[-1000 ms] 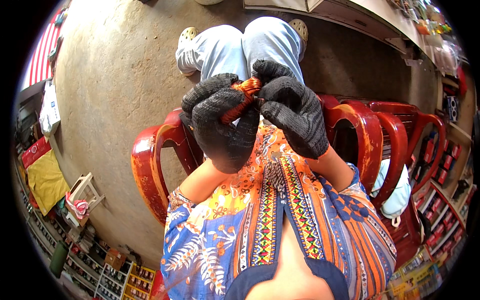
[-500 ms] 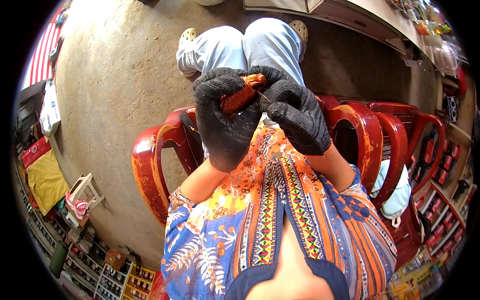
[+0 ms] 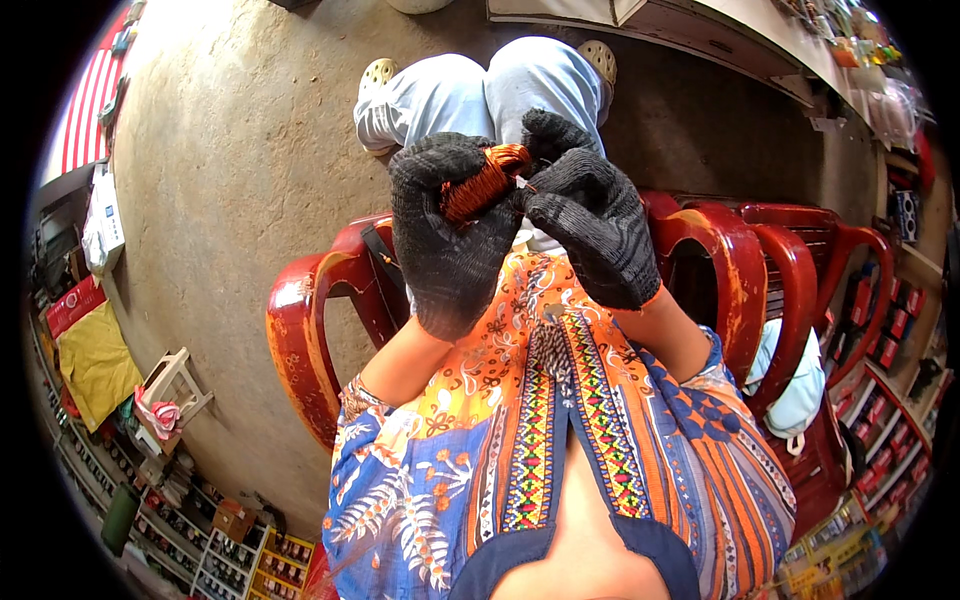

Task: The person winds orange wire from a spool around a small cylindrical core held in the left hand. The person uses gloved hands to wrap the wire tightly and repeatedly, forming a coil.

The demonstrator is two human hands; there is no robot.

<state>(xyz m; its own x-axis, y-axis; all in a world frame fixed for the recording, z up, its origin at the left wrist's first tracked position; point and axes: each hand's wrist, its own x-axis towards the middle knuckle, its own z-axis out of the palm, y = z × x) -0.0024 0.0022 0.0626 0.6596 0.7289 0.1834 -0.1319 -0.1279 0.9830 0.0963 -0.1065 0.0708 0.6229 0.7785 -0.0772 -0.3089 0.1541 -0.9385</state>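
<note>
Handling a copper-colored wire bundle (image 3: pixel 482 190) btwn your L hand (image 3: pixel 445 240) & R hand (image 3: pixel 595 225), both gloved.
L is wrapped round the bundle; R has thumb & fingertips bunched at a thin strand (image 3: pixel 523 183) by its upper R end, can't tell if pinched. Prob best: hold L snug so coils don't slip, guide strand w/ R, light tension, no kinks.

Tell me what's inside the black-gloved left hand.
The black-gloved left hand holds an oblong bundle of coppery wire; one side shows, its underside is covered.
</note>
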